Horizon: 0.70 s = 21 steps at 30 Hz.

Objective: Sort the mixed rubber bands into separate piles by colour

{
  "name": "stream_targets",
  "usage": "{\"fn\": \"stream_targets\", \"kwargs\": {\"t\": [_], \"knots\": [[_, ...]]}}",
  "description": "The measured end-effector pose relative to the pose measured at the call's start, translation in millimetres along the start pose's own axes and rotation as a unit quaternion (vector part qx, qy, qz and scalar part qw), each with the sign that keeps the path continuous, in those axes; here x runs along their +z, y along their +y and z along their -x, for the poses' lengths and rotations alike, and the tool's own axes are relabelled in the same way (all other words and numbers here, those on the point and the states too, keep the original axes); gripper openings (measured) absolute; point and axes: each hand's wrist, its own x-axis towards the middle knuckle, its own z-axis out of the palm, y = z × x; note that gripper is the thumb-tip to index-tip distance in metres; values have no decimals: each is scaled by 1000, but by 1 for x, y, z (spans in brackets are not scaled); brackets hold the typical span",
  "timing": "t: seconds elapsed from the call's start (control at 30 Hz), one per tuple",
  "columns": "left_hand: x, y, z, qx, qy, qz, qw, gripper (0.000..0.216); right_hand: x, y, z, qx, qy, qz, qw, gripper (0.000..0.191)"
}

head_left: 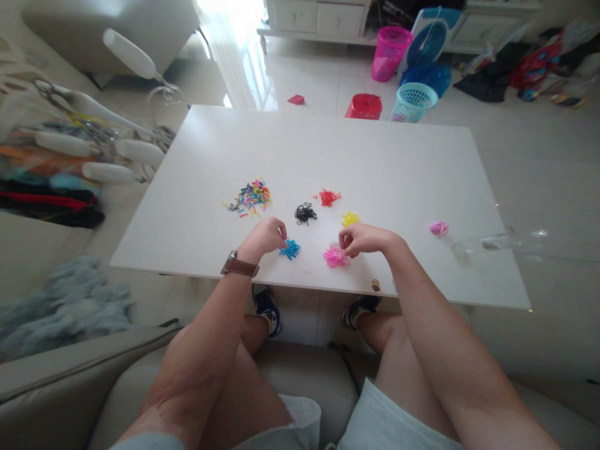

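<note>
Small heaps of tiny rubber bands lie on a white table [384, 162]: a mixed-colour heap [250, 197], a black one [305, 214], a red one [329, 197], a yellow one [349, 219], a blue one [290, 249] and a pink one [334, 256]. My left hand [265, 237], with a brown watch strap at the wrist, is curled with its fingertips pinched right over the blue heap. My right hand [359, 239] is curled too, pinching at the upper edge of the pink heap. What either pinch holds is too small to see.
A lone pink clump [439, 229] and a clear plastic bottle [497, 242] lie at the table's right side. Beyond the table stand a pink basket [389, 52], a light-blue basket [413, 102] and a red tub [364, 106]. Clutter with white handles [94, 156] fills the left.
</note>
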Motion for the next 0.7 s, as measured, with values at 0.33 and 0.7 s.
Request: {"fn": "stream_targets", "kwargs": {"t": [0.33, 0.7], "knots": [[11, -14, -6, -23, -26, -91, 995, 15, 6, -6, -4, 54, 12, 62, 997, 18], [-14, -67, -41, -130, 290, 5, 948, 20, 2, -15, 3, 57, 143, 77, 985, 9]]}}
